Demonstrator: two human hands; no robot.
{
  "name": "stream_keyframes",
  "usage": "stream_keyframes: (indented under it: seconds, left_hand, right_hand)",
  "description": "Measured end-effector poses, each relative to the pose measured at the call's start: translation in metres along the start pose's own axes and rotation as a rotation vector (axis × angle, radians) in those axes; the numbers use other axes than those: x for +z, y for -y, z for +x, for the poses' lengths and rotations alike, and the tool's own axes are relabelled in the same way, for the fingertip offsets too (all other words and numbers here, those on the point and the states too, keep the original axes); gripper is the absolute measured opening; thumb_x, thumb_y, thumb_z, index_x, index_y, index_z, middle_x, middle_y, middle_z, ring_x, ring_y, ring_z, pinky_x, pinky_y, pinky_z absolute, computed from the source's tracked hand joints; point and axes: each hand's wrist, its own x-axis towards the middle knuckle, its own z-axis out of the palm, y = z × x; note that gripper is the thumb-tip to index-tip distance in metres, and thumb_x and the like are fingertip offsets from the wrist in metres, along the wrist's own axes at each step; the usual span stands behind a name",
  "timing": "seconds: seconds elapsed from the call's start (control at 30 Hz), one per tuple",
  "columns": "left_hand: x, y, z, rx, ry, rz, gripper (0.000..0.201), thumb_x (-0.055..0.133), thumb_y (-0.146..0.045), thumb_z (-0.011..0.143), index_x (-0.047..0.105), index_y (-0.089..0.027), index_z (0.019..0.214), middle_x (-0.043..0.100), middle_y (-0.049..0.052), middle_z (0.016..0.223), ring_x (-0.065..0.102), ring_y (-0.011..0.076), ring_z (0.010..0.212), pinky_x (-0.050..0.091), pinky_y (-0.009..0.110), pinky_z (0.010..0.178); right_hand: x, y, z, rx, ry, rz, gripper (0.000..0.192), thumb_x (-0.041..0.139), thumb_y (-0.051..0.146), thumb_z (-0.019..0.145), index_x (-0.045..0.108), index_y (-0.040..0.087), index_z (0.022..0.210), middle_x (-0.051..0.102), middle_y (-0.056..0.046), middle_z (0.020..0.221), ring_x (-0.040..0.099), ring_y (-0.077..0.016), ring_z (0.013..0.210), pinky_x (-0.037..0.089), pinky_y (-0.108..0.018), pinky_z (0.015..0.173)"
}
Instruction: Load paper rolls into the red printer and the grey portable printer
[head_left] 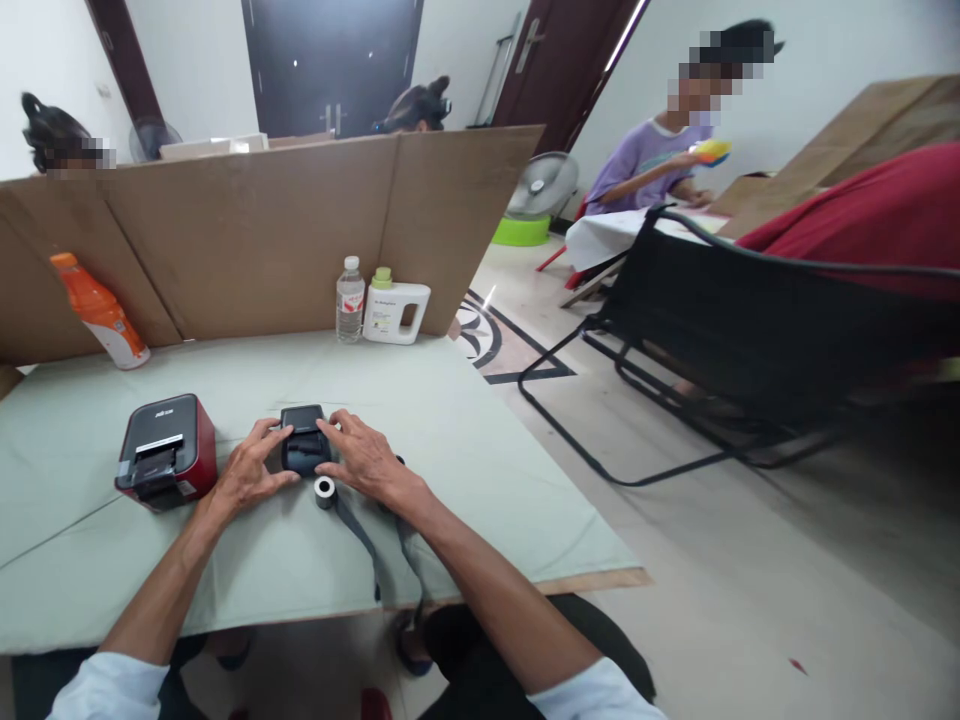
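The small black printer (303, 438) sits on the pale green table cover (465, 440), near the middle of the near half, and you have it between both hands. Your left hand (247, 472) rests against its left side, fingers loosely curled and the fingertips touching the top left edge. Your right hand (362, 458) lies on its right side, fingers spread fairly wide and flat, the tips reaching onto the printer's top. Neither hand has lifted it; it stands on the cover.

Just in front of the printer, between your wrists, lies a small paper roll (325, 491) on its side, its core facing you, apart from the printer but close to your right hand. A dark strap (360, 535) runs from under your right hand toward the near table edge and hangs over it.

To the left, just beside your left hand, stands a red and black printer (166, 450). At the far edge of the table a cardboard screen (262, 230) stands upright. Against it are a clear water bottle (349, 300) and a white jug with a green cap (396, 308) side by side, and far left an orange bottle (99, 310) leans tilted. To the right, off the table, is a black folding chair (735, 320).
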Motion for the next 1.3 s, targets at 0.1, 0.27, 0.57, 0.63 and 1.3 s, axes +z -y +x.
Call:
stream_keyframes:
  seconds: [0.1, 0.27, 0.57, 0.63, 1.3]
  left_hand:
    - [0.002, -0.002, 0.000, 0.003, -0.007, 0.011, 0.075, 0.089, -0.034, 0.073, 0.061, -0.026, 0.143, 0.053, 0.015, 0.149, 0.058, 0.0357, 0.136, 0.052, 0.051, 0.112]
    - [0.002, -0.009, 0.001, -0.040, -0.004, 0.062, 0.070, 0.087, -0.038, 0.075, 0.063, -0.026, 0.140, 0.052, 0.015, 0.151, 0.062, 0.0354, 0.131, 0.055, 0.050, 0.108]
    - [0.000, -0.008, 0.003, -0.087, 0.064, 0.099, 0.084, 0.085, -0.037, 0.073, 0.051, -0.026, 0.149, 0.036, 0.017, 0.166, 0.048, 0.0397, 0.147, 0.050, 0.054, 0.114]
    - [-0.002, -0.005, 0.011, -0.091, 0.090, 0.081, 0.100, 0.088, -0.036, 0.068, 0.042, -0.027, 0.156, 0.031, 0.017, 0.169, 0.040, 0.0403, 0.152, 0.046, 0.054, 0.117]
    - [-0.005, -0.010, 0.105, 0.040, 0.250, 0.073, 0.119, 0.092, -0.046, 0.055, 0.039, -0.018, 0.157, 0.045, 0.015, 0.148, 0.048, 0.0397, 0.140, 0.041, 0.054, 0.121]
  right_hand:
    - [-0.005, -0.003, 0.000, 0.026, 0.072, -0.002, 0.067, 0.079, 0.037, 0.090, 0.052, 0.025, 0.150, 0.055, -0.014, 0.142, 0.061, -0.0281, 0.122, 0.056, -0.041, 0.096]
    - [-0.008, -0.002, 0.000, 0.032, 0.137, -0.008, 0.065, 0.075, 0.036, 0.093, 0.050, 0.026, 0.152, 0.056, -0.014, 0.144, 0.061, -0.0287, 0.125, 0.056, -0.041, 0.097]
    - [0.001, -0.014, -0.004, -0.041, 0.033, 0.106, 0.067, 0.076, 0.033, 0.092, 0.049, 0.023, 0.153, 0.059, -0.015, 0.140, 0.065, -0.0283, 0.119, 0.056, -0.041, 0.096]
    - [0.000, -0.024, -0.004, -0.049, -0.058, 0.168, 0.064, 0.073, 0.033, 0.094, 0.050, 0.022, 0.152, 0.062, -0.013, 0.134, 0.067, -0.0263, 0.114, 0.056, -0.041, 0.095]
    - [-0.010, -0.109, -0.002, 0.350, -0.630, 0.784, 0.040, 0.061, 0.036, 0.090, 0.072, 0.014, 0.122, 0.073, -0.008, 0.107, 0.066, -0.0137, 0.069, 0.060, -0.031, 0.072]
